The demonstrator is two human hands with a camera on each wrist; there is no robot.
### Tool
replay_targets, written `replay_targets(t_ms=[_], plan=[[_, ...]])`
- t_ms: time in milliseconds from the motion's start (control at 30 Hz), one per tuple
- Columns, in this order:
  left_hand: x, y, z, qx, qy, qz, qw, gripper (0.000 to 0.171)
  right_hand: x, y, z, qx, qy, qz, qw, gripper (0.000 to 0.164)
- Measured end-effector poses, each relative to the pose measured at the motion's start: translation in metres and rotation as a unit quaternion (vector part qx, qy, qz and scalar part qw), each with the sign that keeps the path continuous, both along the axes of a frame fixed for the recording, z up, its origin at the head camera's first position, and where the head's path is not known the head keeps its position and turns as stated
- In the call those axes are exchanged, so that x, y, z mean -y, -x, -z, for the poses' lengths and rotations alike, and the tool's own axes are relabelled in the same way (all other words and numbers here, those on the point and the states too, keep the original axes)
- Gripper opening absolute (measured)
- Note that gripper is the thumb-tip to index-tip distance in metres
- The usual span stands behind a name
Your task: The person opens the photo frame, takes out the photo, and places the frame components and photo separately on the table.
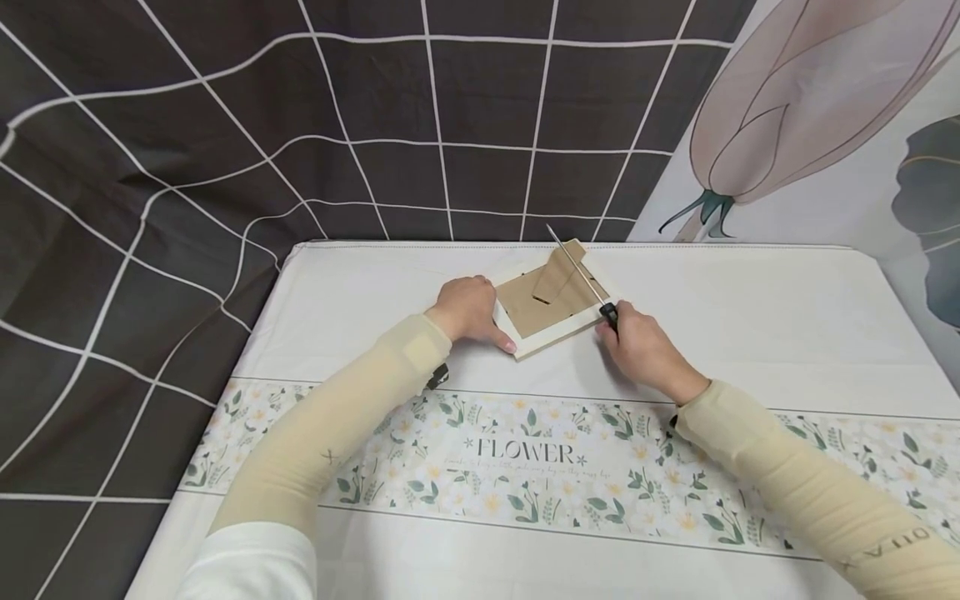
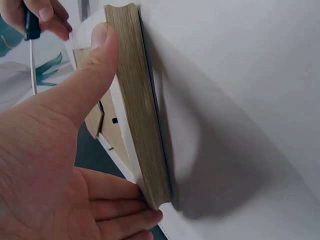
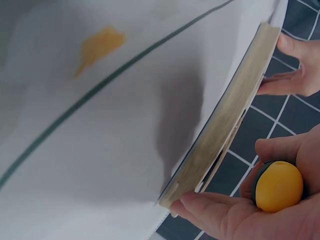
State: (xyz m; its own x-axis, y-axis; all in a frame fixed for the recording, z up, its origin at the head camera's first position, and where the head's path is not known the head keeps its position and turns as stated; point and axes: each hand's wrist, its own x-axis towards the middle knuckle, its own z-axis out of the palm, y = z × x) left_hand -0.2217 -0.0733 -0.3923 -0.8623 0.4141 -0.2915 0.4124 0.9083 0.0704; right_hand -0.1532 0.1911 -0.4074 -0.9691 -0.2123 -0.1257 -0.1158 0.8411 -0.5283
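A picture frame with a white border lies back side up on the table, its brown backing board and stand leg showing. My left hand grips its left side, thumb at the near corner. In the left wrist view, thumb and fingers span the wood-coloured outer edge. My right hand holds a screwdriver, its metal shaft slanting over the backing toward the far edge. The yellow handle end sits in the palm in the right wrist view, with fingertips at the frame's corner.
A white cloth with a floral band reading FLOWER covers the table. Behind it hangs a dark curtain with white grid lines. A pale curtain with a large flower print hangs at the right.
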Motion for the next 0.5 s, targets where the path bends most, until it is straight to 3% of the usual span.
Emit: replay_targets(t_ms=[300, 500], plan=[[-0.005, -0.016, -0.002, -0.015, 0.024, 0.002, 0.9996, 0.089, -0.001, 0.007, -0.001, -0.003, 0.002, -0.012, 1.0, 0.023], [-0.004, -0.02, 0.002, -0.033, 0.029, 0.002, 0.999, 0.09, 0.0, 0.01, -0.001, 0.002, -0.005, -0.017, 1.0, 0.023]])
